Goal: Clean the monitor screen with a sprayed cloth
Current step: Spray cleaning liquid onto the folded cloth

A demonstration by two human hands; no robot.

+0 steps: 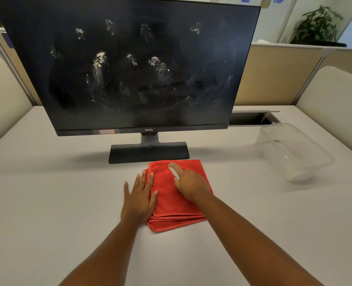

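A black monitor [129, 65] stands at the back of the desk, its dark screen marked with white smears and streaks. In front of its stand [148, 152] lies a folded red cloth [171, 203]. My left hand [139, 198] rests flat with fingers spread, along the cloth's left edge and partly on it. On top of the cloth, my right hand [188, 181] lies with the index finger stretched forward and the other fingers curled; something small and green shows under them. No spray bottle is in view.
A clear plastic container [292, 151] sits on the right of the pale desk [47, 193]. Behind the monitor's right side there is an open cable slot [251, 118]. Beige partitions enclose the desk on three sides; a plant [317, 25] stands beyond.
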